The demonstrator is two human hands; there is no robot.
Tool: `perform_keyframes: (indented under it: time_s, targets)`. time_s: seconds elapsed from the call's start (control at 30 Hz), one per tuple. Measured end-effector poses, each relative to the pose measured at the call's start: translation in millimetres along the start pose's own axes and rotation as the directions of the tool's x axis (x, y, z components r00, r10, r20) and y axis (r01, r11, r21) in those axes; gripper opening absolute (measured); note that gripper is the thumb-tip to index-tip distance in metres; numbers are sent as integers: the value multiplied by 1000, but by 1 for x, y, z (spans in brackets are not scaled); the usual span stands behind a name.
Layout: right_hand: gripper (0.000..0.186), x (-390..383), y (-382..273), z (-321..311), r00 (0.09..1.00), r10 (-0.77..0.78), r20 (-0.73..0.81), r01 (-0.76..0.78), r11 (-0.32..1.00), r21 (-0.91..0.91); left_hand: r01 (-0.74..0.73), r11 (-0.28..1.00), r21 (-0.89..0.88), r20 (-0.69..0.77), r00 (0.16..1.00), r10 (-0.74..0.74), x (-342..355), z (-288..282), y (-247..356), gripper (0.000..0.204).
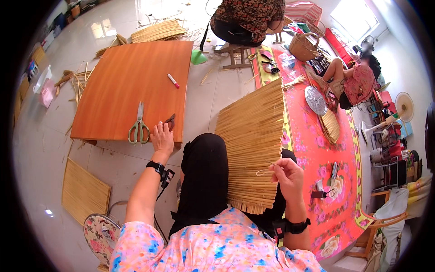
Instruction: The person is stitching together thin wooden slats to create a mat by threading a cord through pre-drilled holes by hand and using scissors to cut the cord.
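Observation:
A mat of pale straw-coloured stalks (249,136), stitched side by side, slants across my lap. My right hand (289,176) is over its right edge, with thumb and forefinger pinched on a thin needle (271,162); a loop of pale thread (263,172) hangs beside the fingers. On the orange-brown table (131,77), my left hand (162,138) has its fingers curled over a small dark pair of pliers (171,119), whose handles are mostly hidden. Green-handled scissors (139,127) lie just left of that hand. Farther off on the table is a red-and-white marker (173,80).
A red floral cloth (312,158) spreads at my right, holding a round grey disc (316,100) and another stalk mat (330,127). Two people sit ahead, one on a wooden stool (238,59). A finished-looking stalk panel (84,188) lies at left; loose stalks (156,31) litter the far floor.

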State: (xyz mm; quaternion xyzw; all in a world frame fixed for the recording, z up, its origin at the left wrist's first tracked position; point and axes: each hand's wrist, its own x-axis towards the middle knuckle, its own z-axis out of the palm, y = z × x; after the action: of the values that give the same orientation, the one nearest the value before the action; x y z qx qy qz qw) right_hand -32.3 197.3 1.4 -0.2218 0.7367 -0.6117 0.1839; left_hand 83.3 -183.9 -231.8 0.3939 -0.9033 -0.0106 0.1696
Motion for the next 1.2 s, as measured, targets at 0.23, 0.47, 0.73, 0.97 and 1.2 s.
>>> perform_keyframes:
  time_s: [0.23, 0.47, 0.73, 0.97, 1.2]
  targets:
    - [8, 9, -6, 10, 998, 32, 46, -37, 992, 120, -269, 882, -385, -232, 954, 190, 19, -45, 32, 35]
    - [10, 5, -8, 3, 997, -15, -73, 36, 957, 289, -371, 213, -904, -126, 707, 696, -27, -177, 155, 29]
    - [8, 6, -12, 1, 984, -149, -99, 175, 912, 370, 20, 116, -993, 81, 828, 555, -88, -141, 212, 36]
    - [11, 6, -1, 8, 981, -187, 58, 165, 948, 272, 300, -398, -867, 80, 872, 482, -104, -130, 243, 8]
    - [11, 15, 14, 14, 978, -202, 50, 182, 946, 268, 560, -525, -641, 332, 819, 467, -102, -126, 242, 11]
